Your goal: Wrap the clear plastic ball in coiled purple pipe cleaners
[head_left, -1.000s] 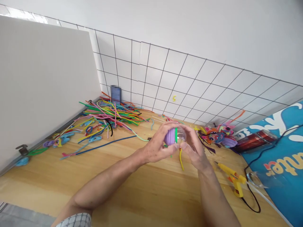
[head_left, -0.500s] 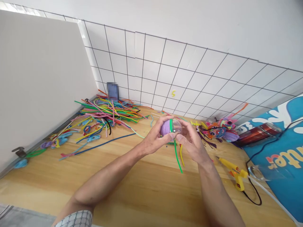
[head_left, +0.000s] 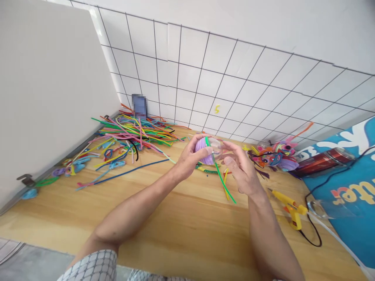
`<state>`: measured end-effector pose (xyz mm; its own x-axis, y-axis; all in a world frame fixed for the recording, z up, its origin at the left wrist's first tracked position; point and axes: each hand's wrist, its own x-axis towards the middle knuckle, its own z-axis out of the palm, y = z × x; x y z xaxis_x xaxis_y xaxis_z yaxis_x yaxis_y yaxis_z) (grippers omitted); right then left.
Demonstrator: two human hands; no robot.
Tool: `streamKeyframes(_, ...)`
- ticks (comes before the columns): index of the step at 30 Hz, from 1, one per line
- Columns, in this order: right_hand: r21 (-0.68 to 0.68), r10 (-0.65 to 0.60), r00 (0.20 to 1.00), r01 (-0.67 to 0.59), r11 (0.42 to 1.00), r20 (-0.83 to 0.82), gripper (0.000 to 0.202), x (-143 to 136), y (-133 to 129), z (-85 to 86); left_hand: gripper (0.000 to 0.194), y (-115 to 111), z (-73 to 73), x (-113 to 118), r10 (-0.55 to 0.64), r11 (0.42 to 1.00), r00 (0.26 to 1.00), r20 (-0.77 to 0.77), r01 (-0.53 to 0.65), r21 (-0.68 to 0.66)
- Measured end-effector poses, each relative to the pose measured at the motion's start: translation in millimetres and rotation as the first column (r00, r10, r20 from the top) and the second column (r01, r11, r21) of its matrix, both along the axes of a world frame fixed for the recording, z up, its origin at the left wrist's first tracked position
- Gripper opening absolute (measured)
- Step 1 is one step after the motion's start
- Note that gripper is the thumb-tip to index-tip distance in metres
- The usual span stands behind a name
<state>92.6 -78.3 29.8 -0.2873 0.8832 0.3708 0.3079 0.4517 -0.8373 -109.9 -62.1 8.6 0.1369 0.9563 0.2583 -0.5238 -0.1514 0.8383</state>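
A clear plastic ball (head_left: 216, 147) is held above the table, its left part wrapped in purple pipe cleaner (head_left: 200, 150). A green pipe cleaner (head_left: 223, 180) rings the ball beside the purple coils, and its free end hangs down to the right. My left hand (head_left: 191, 155) grips the wrapped side, thumb across the front and fingers over the top. On the other side, my right hand (head_left: 241, 170) is open, fingers and thumb apart, close to the clear side; whether a fingertip touches the ball I cannot tell.
Loose pipe cleaners (head_left: 140, 134) lie heaped at the back left near a blurred dark box (head_left: 139, 106). To the right are a yellow glue gun (head_left: 288, 207), a red bottle (head_left: 325, 162), a clear cup (head_left: 331, 209) and decorated pipe-cleaner figures (head_left: 274, 156). Black and white cords run there.
My right hand has opened and drawn away from the ball to the right. The green end now slants further right. The camera view has shifted slightly.
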Motion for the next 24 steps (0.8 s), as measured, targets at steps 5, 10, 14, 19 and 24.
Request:
streamKeyframes(5, 0.115, -0.077, 0.992, 0.066, 0.991, 0.096, 0.037, 1.9, 5.1, -2.6, 0.056, 2.5, 10.5, 0.4, 0.027, 0.978, 0.978, 0.207, 0.017, -0.207)
streamKeyframes(10, 0.288, -0.069, 0.976, 0.008, 0.958, 0.205, 0.018, 1.2, 8.5, -3.8, 0.054, 7.0, 10.5, -3.7, 0.003, 0.957, 0.963, 0.268, 0.075, -0.281)
streamKeyframes(14, 0.377, -0.031, 0.951, -0.091, 0.922, 0.308, 0.013, -2.9, 9.6, -3.1, 0.050, 10.0, 6.9, -5.6, 0.029, 0.950, 0.957, 0.288, 0.064, -0.306)
streamKeyframes(19, 0.395, -0.056, 0.942, -0.084, 0.915, 0.331, 0.011, -5.2, 10.1, -6.3, 0.046, 10.4, 6.0, -5.9, 0.029, 0.948, 0.959, 0.283, 0.064, -0.313)
streamKeyframes(24, 0.394, -0.078, 0.948, -0.053, 0.918, 0.309, 0.016, -1.5, 14.9, -10.3, 0.045, 11.6, 5.7, -8.0, 0.032, 0.941, 0.970, 0.242, 0.053, -0.335)
